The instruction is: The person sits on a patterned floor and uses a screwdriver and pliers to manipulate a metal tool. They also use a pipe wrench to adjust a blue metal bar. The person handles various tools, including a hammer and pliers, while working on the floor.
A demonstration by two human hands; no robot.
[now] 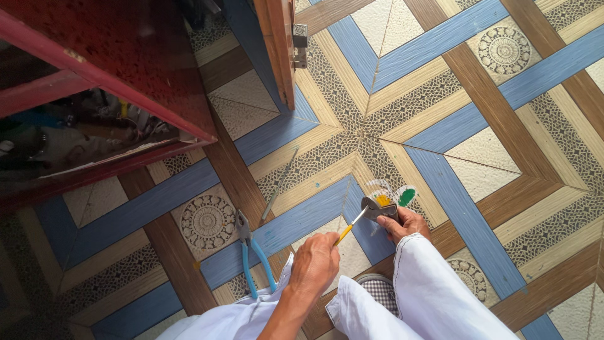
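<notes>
My left hand grips a thin screwdriver with a yellow handle, its tip pointing up and right into a small grey metal part. My right hand holds that part just above the patterned floor, with small yellow, green and clear plastic pieces attached to or right beside it. Both arms wear white sleeves and rest over my white-clad knees. A checked shoe shows between my legs.
Pliers with blue handles lie on the floor to the left of my left hand. A thin metal rod lies above them. A dark red cabinet with clutter inside fills the upper left, beside a wooden door edge.
</notes>
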